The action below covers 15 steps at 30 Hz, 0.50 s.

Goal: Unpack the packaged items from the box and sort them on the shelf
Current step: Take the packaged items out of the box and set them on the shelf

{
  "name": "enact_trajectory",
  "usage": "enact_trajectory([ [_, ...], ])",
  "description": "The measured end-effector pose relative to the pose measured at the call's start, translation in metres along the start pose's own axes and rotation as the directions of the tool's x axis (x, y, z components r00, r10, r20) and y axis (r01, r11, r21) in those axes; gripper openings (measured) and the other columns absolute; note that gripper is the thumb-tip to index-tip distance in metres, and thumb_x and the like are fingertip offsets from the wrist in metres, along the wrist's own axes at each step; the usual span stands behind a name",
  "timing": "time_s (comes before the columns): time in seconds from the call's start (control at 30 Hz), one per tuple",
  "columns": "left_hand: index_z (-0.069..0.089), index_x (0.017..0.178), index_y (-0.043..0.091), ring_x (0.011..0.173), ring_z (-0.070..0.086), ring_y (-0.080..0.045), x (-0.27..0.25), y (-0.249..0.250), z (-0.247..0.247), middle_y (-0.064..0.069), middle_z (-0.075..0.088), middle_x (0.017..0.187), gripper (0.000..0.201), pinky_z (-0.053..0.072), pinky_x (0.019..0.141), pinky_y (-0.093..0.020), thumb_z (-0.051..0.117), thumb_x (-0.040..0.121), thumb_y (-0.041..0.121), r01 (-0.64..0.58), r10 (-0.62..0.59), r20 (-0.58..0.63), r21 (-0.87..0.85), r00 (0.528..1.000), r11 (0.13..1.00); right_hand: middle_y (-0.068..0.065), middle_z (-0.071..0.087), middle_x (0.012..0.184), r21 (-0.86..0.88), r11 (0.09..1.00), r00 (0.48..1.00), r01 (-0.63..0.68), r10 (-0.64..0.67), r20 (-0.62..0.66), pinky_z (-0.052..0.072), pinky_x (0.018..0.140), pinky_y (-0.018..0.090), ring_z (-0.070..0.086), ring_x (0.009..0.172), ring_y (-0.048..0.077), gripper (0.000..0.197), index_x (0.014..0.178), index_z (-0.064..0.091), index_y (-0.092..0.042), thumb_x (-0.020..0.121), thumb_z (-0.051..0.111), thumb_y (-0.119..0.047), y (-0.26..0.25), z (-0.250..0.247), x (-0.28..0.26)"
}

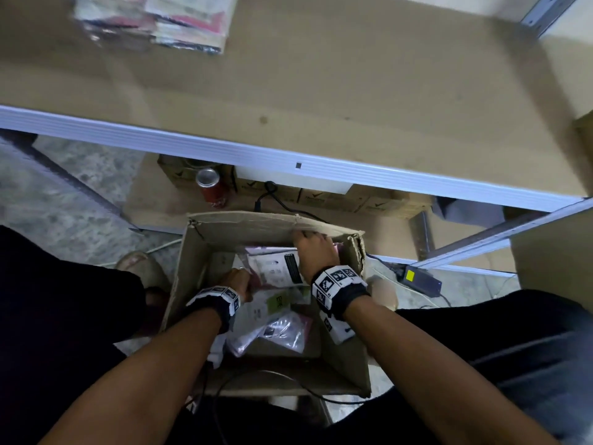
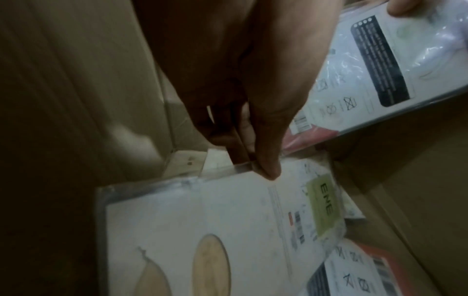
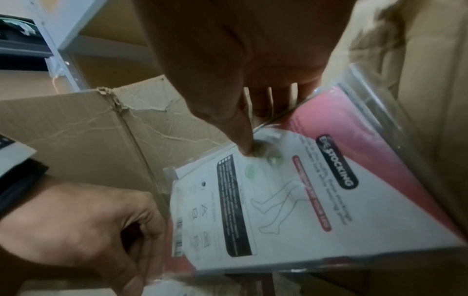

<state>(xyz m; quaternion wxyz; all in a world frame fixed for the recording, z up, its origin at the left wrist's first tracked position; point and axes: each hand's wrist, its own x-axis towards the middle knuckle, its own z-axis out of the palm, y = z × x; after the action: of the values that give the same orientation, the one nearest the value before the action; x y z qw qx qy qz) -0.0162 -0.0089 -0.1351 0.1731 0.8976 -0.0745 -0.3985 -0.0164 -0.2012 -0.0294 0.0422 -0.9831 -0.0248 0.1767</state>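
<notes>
Mid-unpack, both hands down in the box. My right hand pinches the top edge of a stocking pack, thumb on its face, pack tilted against the box's far-right wall. My left hand pinches the edge of another flat pack lying on the box floor. More packs lie loose beneath. Next: lift both clear of the box walls without snagging, then up to the shelf, beside the stack at its far left.
</notes>
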Motion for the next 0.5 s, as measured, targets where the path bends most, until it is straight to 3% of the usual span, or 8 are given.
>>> enact_trajectory([
  [0.17,0.069,0.121,0.007,0.117,0.063,-0.031,-0.027,0.002,-0.024,-0.015,0.067,0.125,0.031,0.051,0.1,-0.039,0.068,0.091,0.016,0.033,-0.034,-0.052,-0.008,0.998,0.999,0.013,0.059,0.131,-0.005,0.999,0.994,0.044,-0.045,-0.101,0.041,0.101,0.044,0.054,0.122,0.033,0.053,0.133,0.047,-0.011,0.082,0.061,-0.006,-0.002,-0.025,-0.017],
  [0.3,0.077,0.101,0.017,0.114,0.065,-0.029,-0.05,0.011,-0.047,-0.011,0.071,0.117,0.016,0.052,0.099,-0.035,0.074,0.085,0.019,0.019,-0.016,-0.084,0.034,0.996,0.999,0.013,0.057,0.131,-0.014,0.999,0.978,0.042,-0.044,-0.203,0.045,0.101,0.047,0.055,0.12,0.036,0.062,0.142,0.042,-0.012,0.082,0.056,-0.004,-0.007,-0.042,-0.039],
  [0.4,0.074,0.085,0.024,0.108,0.068,-0.031,-0.07,0.028,-0.064,-0.012,0.073,0.111,0.009,0.054,0.097,-0.035,0.076,0.079,0.017,-0.032,0.043,-0.126,0.085,0.991,0.996,0.012,0.06,0.123,-0.031,0.998,0.969,0.046,-0.052,-0.24,0.046,0.099,0.046,0.057,0.115,0.034,0.052,0.134,0.046,-0.012,0.083,0.054,-0.004,-0.009,-0.057,-0.055],
  [0.5,0.079,0.086,0.018,0.102,0.071,-0.03,-0.092,0.05,-0.08,-0.011,0.075,0.106,0.012,0.056,0.093,-0.038,0.077,0.075,0.014,-0.107,0.128,-0.131,0.155,0.983,0.982,0.011,0.061,0.115,-0.033,0.999,0.962,0.042,-0.049,-0.27,0.046,0.095,0.045,0.058,0.111,0.033,0.045,0.125,0.049,-0.014,0.081,0.056,-0.004,-0.011,-0.076,-0.068],
])
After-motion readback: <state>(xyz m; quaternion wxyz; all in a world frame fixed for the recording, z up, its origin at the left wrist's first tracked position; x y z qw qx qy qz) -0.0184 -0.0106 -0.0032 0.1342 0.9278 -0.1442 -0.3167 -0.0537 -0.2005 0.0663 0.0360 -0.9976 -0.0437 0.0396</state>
